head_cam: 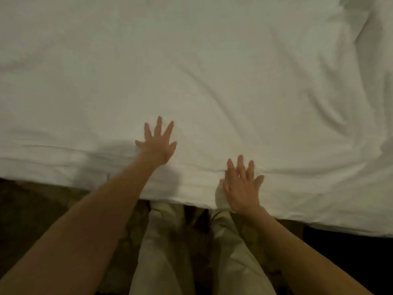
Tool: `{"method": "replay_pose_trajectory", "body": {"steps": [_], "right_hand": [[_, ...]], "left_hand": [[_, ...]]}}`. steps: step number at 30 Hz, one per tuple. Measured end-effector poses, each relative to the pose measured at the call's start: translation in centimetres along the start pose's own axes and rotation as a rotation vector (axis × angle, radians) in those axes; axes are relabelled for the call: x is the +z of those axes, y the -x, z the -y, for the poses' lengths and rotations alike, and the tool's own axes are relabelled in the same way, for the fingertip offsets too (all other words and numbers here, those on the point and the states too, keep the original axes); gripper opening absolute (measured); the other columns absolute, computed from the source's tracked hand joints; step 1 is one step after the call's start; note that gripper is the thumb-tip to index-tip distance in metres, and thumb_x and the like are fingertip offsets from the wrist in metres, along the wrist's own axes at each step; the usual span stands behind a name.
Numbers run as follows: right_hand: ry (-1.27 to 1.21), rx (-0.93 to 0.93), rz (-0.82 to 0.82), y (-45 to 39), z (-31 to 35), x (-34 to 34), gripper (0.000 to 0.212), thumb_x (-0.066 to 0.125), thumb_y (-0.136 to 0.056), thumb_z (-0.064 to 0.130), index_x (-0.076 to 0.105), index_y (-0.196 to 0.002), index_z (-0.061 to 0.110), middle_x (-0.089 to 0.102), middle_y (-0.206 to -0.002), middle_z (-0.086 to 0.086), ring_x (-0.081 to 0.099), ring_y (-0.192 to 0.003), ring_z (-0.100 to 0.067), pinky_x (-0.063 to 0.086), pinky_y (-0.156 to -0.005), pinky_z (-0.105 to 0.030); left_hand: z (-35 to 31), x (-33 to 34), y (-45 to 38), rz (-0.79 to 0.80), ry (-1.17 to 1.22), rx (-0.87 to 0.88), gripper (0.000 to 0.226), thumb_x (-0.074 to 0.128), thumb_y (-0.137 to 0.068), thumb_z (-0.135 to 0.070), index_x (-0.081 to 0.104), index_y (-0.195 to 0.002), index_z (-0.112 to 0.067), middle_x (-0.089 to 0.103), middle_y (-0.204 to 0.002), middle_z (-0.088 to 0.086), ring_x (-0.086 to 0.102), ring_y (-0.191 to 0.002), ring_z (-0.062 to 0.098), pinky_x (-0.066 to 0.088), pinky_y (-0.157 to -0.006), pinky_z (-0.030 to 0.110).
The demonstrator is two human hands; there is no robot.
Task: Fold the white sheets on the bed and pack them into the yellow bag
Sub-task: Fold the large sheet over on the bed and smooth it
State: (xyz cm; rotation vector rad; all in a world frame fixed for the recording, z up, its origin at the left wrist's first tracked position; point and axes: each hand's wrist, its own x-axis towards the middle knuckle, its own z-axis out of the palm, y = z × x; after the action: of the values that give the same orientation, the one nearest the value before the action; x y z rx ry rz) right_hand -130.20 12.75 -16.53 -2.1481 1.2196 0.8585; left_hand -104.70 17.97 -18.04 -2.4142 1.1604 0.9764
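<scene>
Nearest to you are your own legs [168,248] in pale trousers, standing on a dark patterned floor [42,205] right against the bed edge. Just above them your right hand [242,188] lies flat on the near edge of the sheet [212,81], fingers straight and spread, gripping nothing; a small bunch of cloth sits under the heel of the palm, where the hem drops over the side. Your left hand [158,143] reaches a little further in, also flat and splayed, pressing on the cloth and holding nothing.

Beyond your hands the sheet spreads across the whole bed, with soft creases running toward the far right, where it bunches into deeper folds. The bag is not in view.

Judging by those creases, the sheet is light, limp and likely to slide over whatever lies beneath it. It will not keep a fold unless you smooth it flat. Take hold by pinching the near hem at two well-separated points, or at the corners, so the cloth hangs evenly and doesn't sag in the middle.
</scene>
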Motion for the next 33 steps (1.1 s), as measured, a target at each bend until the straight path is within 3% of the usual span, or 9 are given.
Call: {"method": "replay_pose_trajectory", "body": {"steps": [6,11,14,17,20,22,24,28,33], "right_hand": [[0.004,0.049,-0.094,-4.9,6.1,-3.0,0.062,0.028,-0.102,0.043,-0.003,-0.153,0.027,-0.016,-0.160,-0.002,-0.012,-0.146,-0.034,0.012,-0.111,-0.066],[-0.062,0.080,-0.100,-5.8,18.7,-0.9,0.072,0.046,-0.098,0.032,0.002,-0.153,0.020,-0.015,-0.159,-0.012,-0.012,-0.144,-0.043,0.018,-0.113,-0.061],[-0.134,-0.035,-0.112,-3.8,25.5,2.6,0.068,0.040,-0.095,0.038,0.012,-0.153,0.014,0.000,-0.160,-0.013,-0.002,-0.146,-0.038,0.016,-0.117,-0.053],[-0.587,-0.025,-0.184,-1.3,30.8,4.9,0.036,0.052,-0.092,0.029,0.055,-0.124,0.011,0.045,-0.130,-0.010,0.041,-0.125,-0.029,0.039,-0.099,-0.033],[-1.257,0.519,-0.022,-0.5,35.2,5.4,0.028,0.063,-0.091,0.033,0.063,-0.082,0.006,0.065,-0.092,-0.013,0.063,-0.087,-0.029,0.051,-0.076,-0.035],[-1.697,0.775,0.115,-0.5,36.7,5.6,0.044,0.074,-0.077,0.046,0.060,-0.074,0.004,0.064,-0.079,-0.014,0.060,-0.067,-0.024,0.053,-0.059,-0.031],[-2.018,0.783,0.186,-0.8,37.9,5.5,0.058,0.080,-0.064,0.054,0.058,-0.085,0.005,0.062,-0.082,-0.011,0.059,-0.072,-0.021,0.053,-0.061,-0.027],[-2.455,0.665,0.125,-2.0,40.0,4.3,0.051,0.072,-0.081,0.038,0.061,-0.121,0.009,0.066,-0.116,-0.010,0.062,-0.108,-0.022,0.051,-0.097,-0.037],[-2.524,0.662,-0.059,-2.9,40.8,3.1,0.037,0.071,-0.086,0.022,0.062,-0.121,0.009,0.068,-0.115,-0.009,0.066,-0.103,-0.022,0.058,-0.081,-0.036]], "left_hand": [[5.9,1.3,0.4,-0.042,-0.008,0.064,0.067,0.027,-0.098,-0.054,-0.015,-0.149,-0.041,-0.029,-0.156,-0.008,-0.023,-0.143,0.035,0.016,-0.104,0.073],[15.4,0.2,0.3,-0.059,-0.009,0.048,0.069,0.029,-0.098,-0.055,-0.013,-0.150,-0.040,-0.027,-0.157,-0.005,-0.021,-0.144,0.035,0.017,-0.103,0.073],[23.0,-0.1,0.4,-0.037,0.026,-0.016,0.067,0.025,-0.099,-0.056,-0.016,-0.149,-0.039,-0.029,-0.156,-0.006,-0.021,-0.144,0.035,0.015,-0.104,0.073],[30.0,-0.2,1.4,0.022,0.073,-0.108,0.065,0.022,-0.100,-0.054,-0.018,-0.149,-0.039,-0.030,-0.156,-0.005,-0.020,-0.145,0.034,0.013,-0.105,0.072],[35.2,0.3,2.7,-0.050,0.173,-0.145,0.063,0.030,-0.101,-0.046,-0.002,-0.154,-0.030,-0.013,-0.161,0.000,-0.004,-0.147,0.033,0.016,-0.112,0.066],[36.6,0.3,3.5,-0.235,0.449,-0.149,0.052,0.046,-0.099,-0.030,0.034,-0.147,-0.014,0.021,-0.157,0.010,0.024,-0.141,0.030,0.022,-0.115,0.045],[36.6,0.0,4.3,-0.316,0.878,-0.346,0.033,0.054,-0.095,-0.017,0.057,-0.125,-0.004,0.049,-0.137,0.017,0.048,-0.117,0.024,0.034,-0.101,0.027],[35.7,0.4,5.6,0.005,2.028,-0.940,0.034,0.062,-0.091,-0.028,0.048,-0.117,-0.011,0.055,-0.111,0.011,0.055,-0.093,0.021,0.046,-0.095,0.033],[34.3,0.6,4.7,-0.018,2.416,-0.885,0.034,0.063,-0.091,-0.031,0.052,-0.116,-0.010,0.059,-0.106,0.008,0.058,-0.097,0.019,0.046,-0.096,0.028]]}}
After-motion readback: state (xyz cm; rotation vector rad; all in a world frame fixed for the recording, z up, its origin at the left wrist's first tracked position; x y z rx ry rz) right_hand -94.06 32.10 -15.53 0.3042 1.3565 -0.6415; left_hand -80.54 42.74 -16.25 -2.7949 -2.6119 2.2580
